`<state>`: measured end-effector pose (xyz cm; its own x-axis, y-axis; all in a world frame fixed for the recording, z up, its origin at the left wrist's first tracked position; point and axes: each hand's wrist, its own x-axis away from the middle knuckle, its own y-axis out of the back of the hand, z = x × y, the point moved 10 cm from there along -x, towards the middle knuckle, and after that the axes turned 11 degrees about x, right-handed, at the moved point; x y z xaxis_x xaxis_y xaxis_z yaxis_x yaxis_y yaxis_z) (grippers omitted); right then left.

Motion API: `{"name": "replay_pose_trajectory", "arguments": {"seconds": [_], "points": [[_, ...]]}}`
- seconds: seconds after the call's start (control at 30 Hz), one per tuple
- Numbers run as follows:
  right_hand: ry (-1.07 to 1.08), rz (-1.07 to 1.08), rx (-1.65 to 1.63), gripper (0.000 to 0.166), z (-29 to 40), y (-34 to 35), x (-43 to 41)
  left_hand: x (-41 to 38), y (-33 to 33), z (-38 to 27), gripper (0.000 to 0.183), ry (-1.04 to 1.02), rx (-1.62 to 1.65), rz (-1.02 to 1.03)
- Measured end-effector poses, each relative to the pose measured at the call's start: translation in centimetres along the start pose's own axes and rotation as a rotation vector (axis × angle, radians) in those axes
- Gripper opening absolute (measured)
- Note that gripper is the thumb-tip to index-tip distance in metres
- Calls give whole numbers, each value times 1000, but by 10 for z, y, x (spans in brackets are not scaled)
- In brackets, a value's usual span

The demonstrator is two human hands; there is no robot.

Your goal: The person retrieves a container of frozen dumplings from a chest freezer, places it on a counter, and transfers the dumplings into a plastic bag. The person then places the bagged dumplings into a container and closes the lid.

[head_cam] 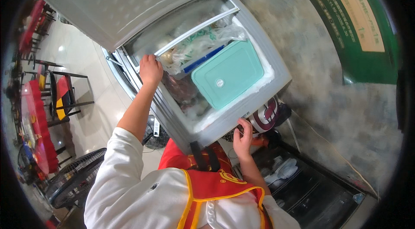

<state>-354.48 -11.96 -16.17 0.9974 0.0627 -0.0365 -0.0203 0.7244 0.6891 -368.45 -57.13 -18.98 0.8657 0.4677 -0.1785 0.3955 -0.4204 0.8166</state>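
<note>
A chest freezer stands before me with its white lid raised. My left hand has its fingers over the front corner of the sliding glass cover, which lies pushed toward the far side. Inside the freezer, a mint-green lidded plastic box sits at the near right. Beside it is a blue-edged container, partly covered by clear plastic bags. Dark red frozen packs lie lower down at the left. My right hand, fingers curled and apart, is at the freezer's outer near rim, holding nothing visible.
Frost lines the freezer walls. At the right stand a white-and-maroon appliance and a black surface with clear plastic on it. A floor fan, a chair and a red-covered table are at the left.
</note>
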Motion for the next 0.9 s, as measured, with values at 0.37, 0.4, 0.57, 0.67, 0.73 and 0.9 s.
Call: {"name": "replay_pose_trajectory", "arguments": {"seconds": [0.37,0.4,0.57,0.67,0.73,0.9], "points": [[120,4,-65,33,1,23,-7,105,-5,-56,22,-64,16,116],[123,6,-61,33,0,24,-7,107,-5,-56,22,-72,17,104],[141,57,-59,33,-1,31,-4,110,-6,-53,20,-72,-13,75],[176,197,31,32,5,20,-10,100,-20,-49,18,-176,-112,148],[241,242,102,32,18,12,-28,95,-32,-57,18,-306,-222,237],[488,151,210,41,66,-30,-114,80,-28,-68,27,-406,-388,383]]}}
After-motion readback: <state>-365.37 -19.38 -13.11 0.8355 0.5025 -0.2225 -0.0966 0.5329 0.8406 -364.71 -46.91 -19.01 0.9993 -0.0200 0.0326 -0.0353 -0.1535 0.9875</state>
